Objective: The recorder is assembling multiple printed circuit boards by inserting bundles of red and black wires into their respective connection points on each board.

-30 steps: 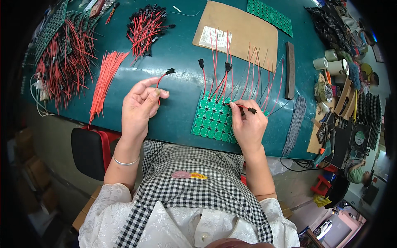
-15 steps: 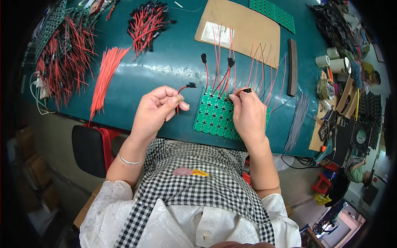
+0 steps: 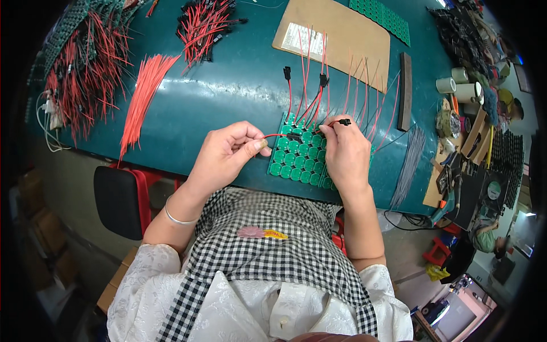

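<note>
A green panel of round circuit boards (image 3: 293,165) lies on the table in front of me, with several red and dark wires standing up from its far part. Some of these wires end in black plugs (image 3: 287,73). At the panel's left edge, my left hand (image 3: 235,153) pinches a red wire lead (image 3: 274,135) between thumb and fingers; its black connector (image 3: 293,137) is over the boards. My right hand (image 3: 346,153) is closed over the panel's right part, pinching another lead whose black connector (image 3: 344,122) sticks out above the fingers.
Left of the panel lie a bundle of red wires (image 3: 145,97), a pile of connector leads (image 3: 205,28) and a heap of wired boards (image 3: 91,74). A cardboard sheet (image 3: 336,40), a dark bar (image 3: 405,91) and grey wires (image 3: 409,165) are beyond and right. Spools (image 3: 468,91) and tools stand far right.
My left hand has moved right toward the panel, and its lead's connector has swung from above the hand to over the boards. My right hand has barely moved.
</note>
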Available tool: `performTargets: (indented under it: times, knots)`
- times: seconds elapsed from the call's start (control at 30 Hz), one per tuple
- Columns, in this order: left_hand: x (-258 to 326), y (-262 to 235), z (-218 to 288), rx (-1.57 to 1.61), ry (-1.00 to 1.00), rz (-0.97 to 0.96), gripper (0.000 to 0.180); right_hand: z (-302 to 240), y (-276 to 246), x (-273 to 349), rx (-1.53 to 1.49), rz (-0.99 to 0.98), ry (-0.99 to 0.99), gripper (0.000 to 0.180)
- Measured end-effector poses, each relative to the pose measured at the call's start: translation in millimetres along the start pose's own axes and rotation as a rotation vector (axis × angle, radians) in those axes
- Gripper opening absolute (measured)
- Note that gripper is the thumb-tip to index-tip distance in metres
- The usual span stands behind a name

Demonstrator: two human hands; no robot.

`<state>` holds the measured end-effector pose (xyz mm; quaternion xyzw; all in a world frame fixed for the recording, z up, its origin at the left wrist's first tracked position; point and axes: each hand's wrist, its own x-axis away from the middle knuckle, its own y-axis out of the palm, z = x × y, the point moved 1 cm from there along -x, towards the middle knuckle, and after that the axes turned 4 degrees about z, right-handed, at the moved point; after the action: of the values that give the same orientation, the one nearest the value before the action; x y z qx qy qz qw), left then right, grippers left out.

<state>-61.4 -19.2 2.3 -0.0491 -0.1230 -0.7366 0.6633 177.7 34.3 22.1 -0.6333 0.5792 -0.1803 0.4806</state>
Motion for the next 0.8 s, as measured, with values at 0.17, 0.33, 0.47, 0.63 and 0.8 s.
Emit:
performTargets:
  times: [0.17,0.33,0.47,0.63,0.8]
  knots:
    - [0.8,-1.5,3.7,0.022,-0.038,-0.008,0.011,0.8,-0.4,-2.6,0.026,-0.039,-0.038,0.011]
    - [0.8,-1.6,-3.3,-0.022,0.031,-0.013,0.01,-2.9,-3.7,-5.2,0.038,-0.068,-0.04,0.012]
    - [0.9,-0.9,-4.1,-0.051,0.051,-0.016,0.01,-1.3,-4.5,-4.8,0.041,-0.071,-0.05,0.012]
    - [0.4,-2.2,-2.5,-0.046,0.032,-0.021,0.01,1.2,-3.1,-6.6,0.046,-0.078,-0.078,0.012]
    - [1.3,-2.6,-2.4,-0.065,0.031,-0.019,0.01,2.9,-2.5,-8.1,0.08,-0.114,-0.094,0.013]
